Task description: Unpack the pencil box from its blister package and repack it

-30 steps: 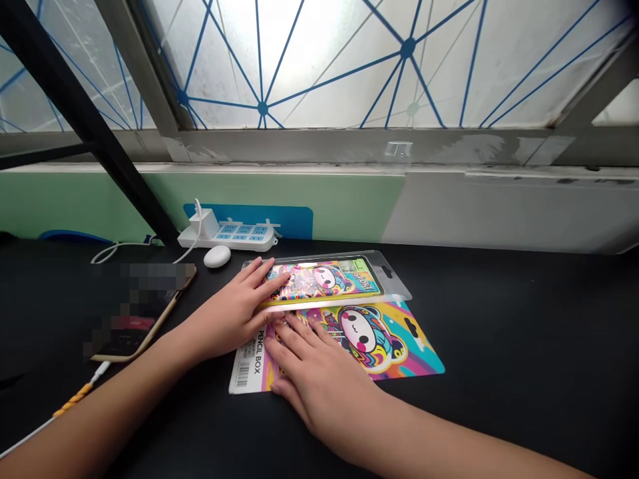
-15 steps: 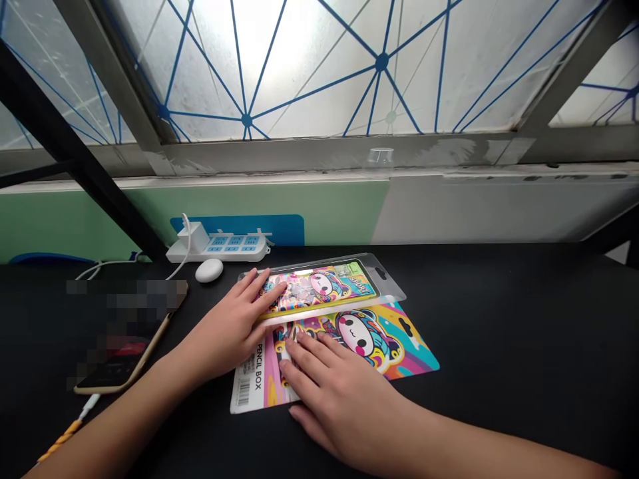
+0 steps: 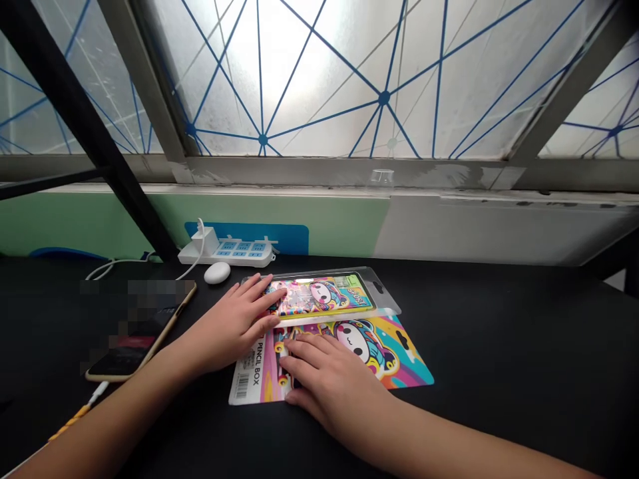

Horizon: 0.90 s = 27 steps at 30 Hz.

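Note:
A colourful pencil box [image 3: 327, 295] lies in a clear plastic blister shell [image 3: 383, 303] on the black desk. Across its left end rests my left hand [image 3: 244, 319], open, with fingers spread over the packaging. Nearer to me, and partly under the shell, is a printed backing card [image 3: 409, 362] with a cartoon character, the words PENCIL BOX and a barcode. My right hand [image 3: 334, 386] lies open on the card's lower middle, fingers stretched out to the left, and hides part of the print.
To the left a phone [image 3: 134, 339] lies with a cable [image 3: 74, 419] plugged into it. Behind it are a white oval object [image 3: 217, 273] and a power strip [image 3: 239, 251] with a charger. A black slanted post [image 3: 94, 126] rises at left. The desk's back edge meets the wall below a window.
The camera view has tilted up slightly and shifted. Both hands stay on the packaging; my right thumb has drawn closer to the card's front edge.

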Available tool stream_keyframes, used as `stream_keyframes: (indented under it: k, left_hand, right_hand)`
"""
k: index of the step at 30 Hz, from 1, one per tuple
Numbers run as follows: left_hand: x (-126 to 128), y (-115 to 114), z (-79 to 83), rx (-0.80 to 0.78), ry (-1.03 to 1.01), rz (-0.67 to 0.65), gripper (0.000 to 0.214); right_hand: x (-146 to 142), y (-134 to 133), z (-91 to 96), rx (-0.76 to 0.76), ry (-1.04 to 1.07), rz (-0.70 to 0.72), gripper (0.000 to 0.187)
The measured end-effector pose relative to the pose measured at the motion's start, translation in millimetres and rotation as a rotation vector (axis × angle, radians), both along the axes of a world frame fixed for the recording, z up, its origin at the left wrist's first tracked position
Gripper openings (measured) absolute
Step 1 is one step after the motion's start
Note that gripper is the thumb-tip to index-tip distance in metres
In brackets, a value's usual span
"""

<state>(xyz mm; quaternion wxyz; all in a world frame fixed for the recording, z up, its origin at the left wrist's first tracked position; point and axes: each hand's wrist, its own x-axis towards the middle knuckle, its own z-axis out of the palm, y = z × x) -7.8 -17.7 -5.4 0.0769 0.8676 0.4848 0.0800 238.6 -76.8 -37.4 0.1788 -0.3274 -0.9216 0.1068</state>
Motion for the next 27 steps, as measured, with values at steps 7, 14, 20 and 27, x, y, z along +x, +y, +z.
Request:
stream_keyframes:
  k: [7, 14, 20, 27]
  left_hand:
    - [2.9, -2.0, 5.8, -0.025, -0.019, 0.014, 0.053]
    - [0.8, 5.9, 2.7, -0.034, -0.110, -0.007, 0.048]
    - [-2.4, 11.9, -1.8, -0.002, -0.134, -0.053, 0.047]
    - [-7.2, 13.7, -2.3, -0.008, -0.160, -0.068, 0.047]
  right_hand:
    - [-1.6, 1.8, 5.4, 0.006, 0.021, 0.007, 0.031]
    - [-8.8, 1.4, 5.1, 0.028, 0.022, 0.004, 0.027]
    - [-12.4, 1.0, 4.0, 0.042, 0.012, -0.002, 0.027]
    - [0.2, 5.8, 26.3, 0.063, 0.235, 0.082, 0.023]
